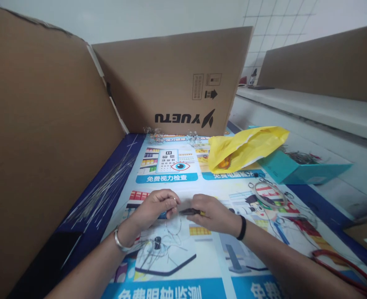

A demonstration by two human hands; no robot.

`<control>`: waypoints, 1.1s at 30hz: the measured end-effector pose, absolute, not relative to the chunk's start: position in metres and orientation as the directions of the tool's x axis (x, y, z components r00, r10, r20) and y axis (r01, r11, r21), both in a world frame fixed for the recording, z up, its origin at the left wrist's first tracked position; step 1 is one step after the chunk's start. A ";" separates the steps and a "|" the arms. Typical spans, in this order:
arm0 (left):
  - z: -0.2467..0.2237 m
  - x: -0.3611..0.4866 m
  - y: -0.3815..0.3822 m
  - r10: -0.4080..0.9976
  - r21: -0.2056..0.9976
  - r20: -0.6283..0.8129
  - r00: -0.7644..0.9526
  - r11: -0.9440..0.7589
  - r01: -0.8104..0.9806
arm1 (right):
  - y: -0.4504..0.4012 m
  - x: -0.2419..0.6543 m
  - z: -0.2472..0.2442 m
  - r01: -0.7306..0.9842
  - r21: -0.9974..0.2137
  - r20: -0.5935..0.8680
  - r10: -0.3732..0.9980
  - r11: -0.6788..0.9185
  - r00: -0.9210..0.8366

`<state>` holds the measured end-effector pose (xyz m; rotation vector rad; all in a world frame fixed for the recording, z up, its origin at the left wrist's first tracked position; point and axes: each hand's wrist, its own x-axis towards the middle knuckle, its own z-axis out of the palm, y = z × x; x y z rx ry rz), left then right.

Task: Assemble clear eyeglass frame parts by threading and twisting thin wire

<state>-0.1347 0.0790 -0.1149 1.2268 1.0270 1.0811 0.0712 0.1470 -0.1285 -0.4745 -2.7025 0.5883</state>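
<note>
My left hand point(161, 206) is closed in a pinch on a thin, light-coloured wire point(175, 200) that curves above the fingertips. In my right hand point(213, 214) is a pair of pliers point(188, 211) with dark jaws pointing left and a bit of yellow on the handle. The jaws are close to the left fingertips; blur hides whether they touch the wire. Below the hands, thin wires point(161, 253) lie loosely tangled on the printed sheet point(208, 257), along with a small black piece point(157, 242).
Long straight wires point(104, 187) lie along the left side. A yellow bag point(248, 145) and a turquoise box point(308, 172) of wire bits stand back right. Nearer are a wire coil point(269, 195) and a red loop point(345, 259). Cardboard panels point(171, 74) border the back and left.
</note>
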 end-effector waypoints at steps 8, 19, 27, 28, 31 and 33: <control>-0.114 -0.135 0.075 0.950 0.976 -0.051 0.309 0.113 -0.186 | 0.142 0.068 -0.129 0.161 -0.506 0.266 0.330 0.847 -0.906; -0.119 -0.130 0.074 0.947 0.963 -0.083 0.309 0.156 -0.218 | 0.137 0.067 -0.133 0.122 -0.516 0.289 0.306 0.848 -0.907; -0.119 -0.126 0.073 0.947 0.954 -0.099 0.307 0.177 -0.240 | 0.134 0.065 -0.132 0.146 -0.418 0.317 0.295 0.897 -0.901; -0.119 -0.126 0.073 0.947 0.955 -0.095 0.307 0.174 -0.241 | 0.133 0.065 -0.132 0.150 -0.403 0.316 0.292 0.903 -0.903; -0.119 -0.126 0.072 0.944 0.956 -0.092 0.316 0.173 -0.239 | 0.133 0.065 -0.131 0.169 -0.368 0.296 0.287 0.915 -0.911; -0.119 -0.127 0.073 0.942 0.957 -0.095 0.321 0.175 -0.230 | 0.133 0.065 -0.130 0.191 -0.342 0.274 0.292 0.920 -0.916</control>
